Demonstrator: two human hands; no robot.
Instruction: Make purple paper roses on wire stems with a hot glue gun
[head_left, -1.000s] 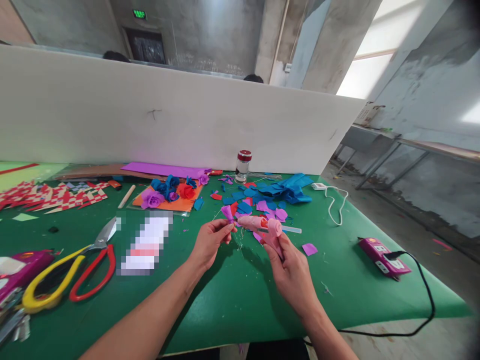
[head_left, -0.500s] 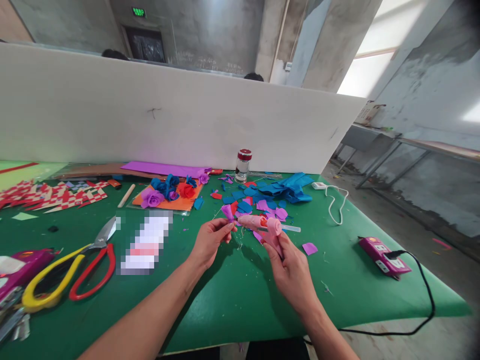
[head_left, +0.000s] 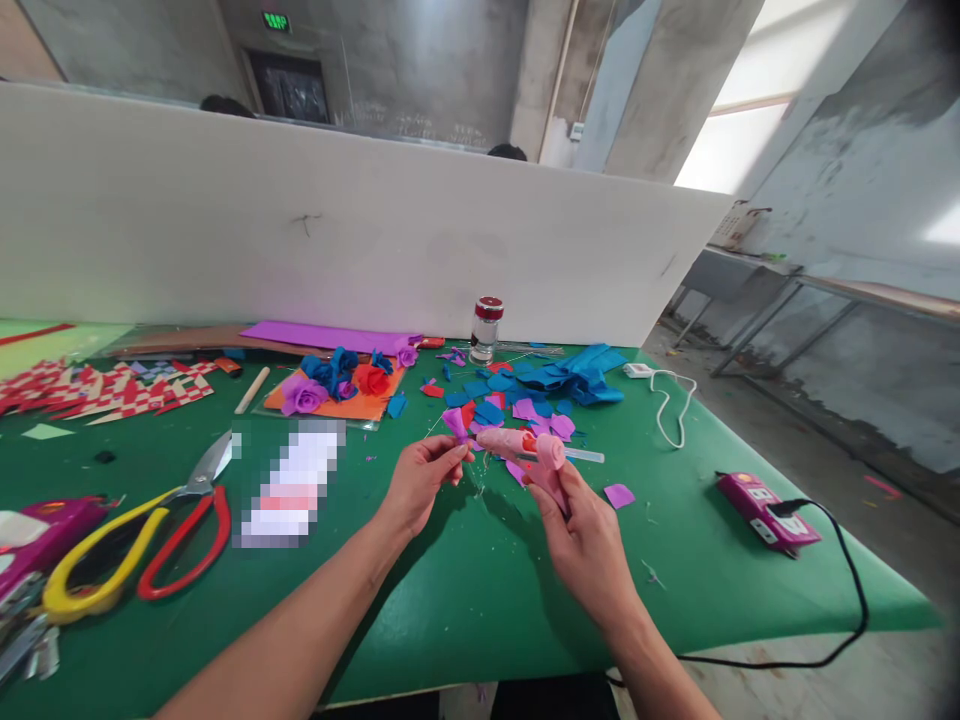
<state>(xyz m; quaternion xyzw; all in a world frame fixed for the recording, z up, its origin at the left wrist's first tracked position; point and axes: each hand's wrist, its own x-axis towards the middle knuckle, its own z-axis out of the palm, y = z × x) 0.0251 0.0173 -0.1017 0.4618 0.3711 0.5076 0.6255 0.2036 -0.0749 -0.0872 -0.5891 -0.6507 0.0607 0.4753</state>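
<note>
Between thumb and fingertips, my left hand (head_left: 424, 482) pinches the base of a small purple paper flower (head_left: 454, 422). My right hand (head_left: 581, 520) is wrapped round the handle of a pink glue gun (head_left: 517, 442); a clear glue stick (head_left: 585, 455) pokes out of its back end. The gun's nozzle points left, close beside the flower's base; whether they touch I cannot tell. Behind and under the gun lie loose purple petals (head_left: 561, 427), with red and blue ones among them. Crumpled blue crepe paper (head_left: 581, 375) lies farther back.
Large scissors (head_left: 184, 495) with yellow and red handles lie at left. Finished paper roses (head_left: 304, 394) rest on an orange sheet. A red-lidded glass jar (head_left: 486, 330) stands by the white partition (head_left: 337, 230). At right, a purple power strip (head_left: 765, 512) trails a black cord.
Almost nothing differs. The glue gun's back end and its glue stick have shifted very slightly to the right; my left hand stays at the flower's base.
</note>
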